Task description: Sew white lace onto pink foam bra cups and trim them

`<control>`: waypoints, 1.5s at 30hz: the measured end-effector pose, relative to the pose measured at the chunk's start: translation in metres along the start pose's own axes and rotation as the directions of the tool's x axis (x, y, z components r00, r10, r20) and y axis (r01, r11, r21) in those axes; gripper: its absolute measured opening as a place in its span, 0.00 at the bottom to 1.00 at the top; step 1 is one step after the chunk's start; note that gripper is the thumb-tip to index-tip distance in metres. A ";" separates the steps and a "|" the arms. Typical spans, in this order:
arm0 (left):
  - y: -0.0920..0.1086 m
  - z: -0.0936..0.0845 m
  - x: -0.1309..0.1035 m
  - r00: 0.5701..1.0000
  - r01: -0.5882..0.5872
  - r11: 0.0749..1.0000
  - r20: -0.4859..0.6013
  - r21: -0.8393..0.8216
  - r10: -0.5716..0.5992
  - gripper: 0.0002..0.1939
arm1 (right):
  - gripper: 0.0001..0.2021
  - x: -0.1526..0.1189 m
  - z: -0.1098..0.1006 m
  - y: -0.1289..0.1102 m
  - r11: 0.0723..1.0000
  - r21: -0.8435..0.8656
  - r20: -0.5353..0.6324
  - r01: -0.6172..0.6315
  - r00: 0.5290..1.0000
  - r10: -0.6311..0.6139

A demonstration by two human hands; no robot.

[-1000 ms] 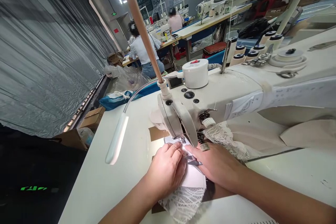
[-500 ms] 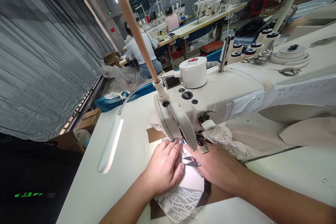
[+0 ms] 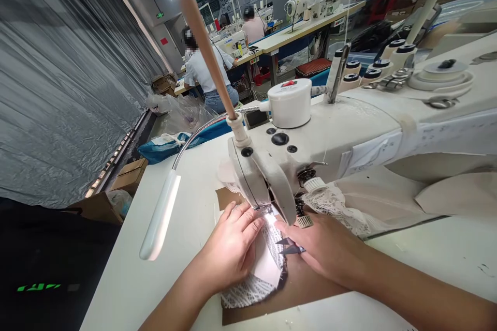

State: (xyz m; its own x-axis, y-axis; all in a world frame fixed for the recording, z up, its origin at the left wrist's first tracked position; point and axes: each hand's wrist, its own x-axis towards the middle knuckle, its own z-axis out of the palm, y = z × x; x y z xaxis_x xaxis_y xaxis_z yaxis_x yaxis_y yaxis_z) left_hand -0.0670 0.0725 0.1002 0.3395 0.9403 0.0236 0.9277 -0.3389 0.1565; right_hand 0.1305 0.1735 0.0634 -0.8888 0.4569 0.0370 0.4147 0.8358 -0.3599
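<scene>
A piece of white lace fabric (image 3: 248, 294) with a smooth pale panel lies under the needle end of a white sewing machine (image 3: 254, 178). My left hand (image 3: 233, 240) lies flat on the fabric's left side, fingers stretched out towards the presser foot (image 3: 264, 209). On the other side, my right hand (image 3: 326, 243) has thread snips (image 3: 291, 248) tucked in its curled fingers, the dark blades pointing left over the lace. Its thumb and index finger are close to the fabric's right edge by the foot. The tension knobs partly cover these fingertips.
A lit lamp (image 3: 161, 217) on a bent metal neck hangs at the left. Brown board (image 3: 306, 289) lies beneath the fabric. More lace cloth (image 3: 337, 204) is bunched behind my right hand. Thread cones (image 3: 351, 80) stand behind the machine. Two people sit at machines farther back.
The lace fabric has turned, its near end swinging left and drawing in towards the machine. My left hand has slid slightly left with it. My right hand still holds the snips near the foot.
</scene>
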 end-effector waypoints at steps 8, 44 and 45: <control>0.005 0.019 0.005 0.974 -0.118 0.993 -0.199 -0.011 0.113 0.17 | 0.23 0.000 0.003 0.001 0.999 -0.035 -0.007 0.036 0.999 -0.036; -0.014 0.032 0.001 0.967 -0.189 0.982 -0.175 -0.022 0.183 0.19 | 0.18 0.000 0.001 -0.003 0.998 -0.059 0.037 -0.003 0.999 0.005; -0.014 0.032 0.001 0.968 -0.186 0.982 -0.176 -0.022 0.179 0.19 | 0.19 0.001 0.000 -0.004 0.998 -0.061 0.045 -0.022 0.999 0.025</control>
State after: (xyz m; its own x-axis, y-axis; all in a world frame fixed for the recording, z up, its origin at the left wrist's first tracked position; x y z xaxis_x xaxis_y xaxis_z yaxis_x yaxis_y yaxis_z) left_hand -0.0748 0.0770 0.0668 0.4674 0.8551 0.2245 0.8448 -0.5068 0.1715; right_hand 0.1282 0.1705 0.0650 -0.8862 0.4631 -0.0141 0.4451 0.8426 -0.3032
